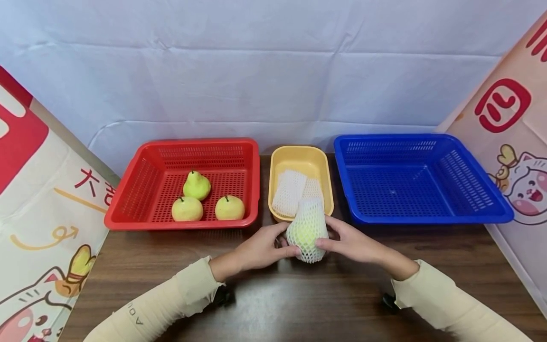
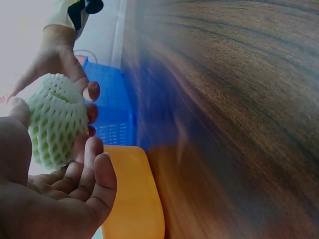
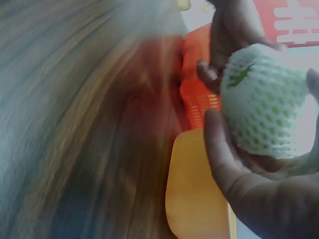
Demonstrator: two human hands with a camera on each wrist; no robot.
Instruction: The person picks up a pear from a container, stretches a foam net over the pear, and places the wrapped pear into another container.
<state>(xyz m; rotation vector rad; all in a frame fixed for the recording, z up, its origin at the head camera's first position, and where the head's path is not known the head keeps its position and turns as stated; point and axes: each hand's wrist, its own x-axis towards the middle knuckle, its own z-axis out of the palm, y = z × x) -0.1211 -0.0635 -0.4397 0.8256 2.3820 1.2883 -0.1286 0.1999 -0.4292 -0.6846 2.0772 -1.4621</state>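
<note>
A pale bluish-white cloth (image 1: 273, 85) formed the back wall, marked by horizontal fold creases and finer wrinkles. On the left stood a printed panel (image 1: 25, 237) with bold red shapes, red characters, an orange curling arrow (image 1: 44, 242) and a cartoon cat (image 1: 36, 311). The right-hand panel (image 1: 504, 142), pinkish, carried a rounded red emblem (image 1: 503, 105) above another cat figure (image 1: 527, 183). Below spread a dark brown counter (image 1: 141, 256) with streaky wood grain, its near part catching a soft whitish glare (image 1: 290, 292).
</note>
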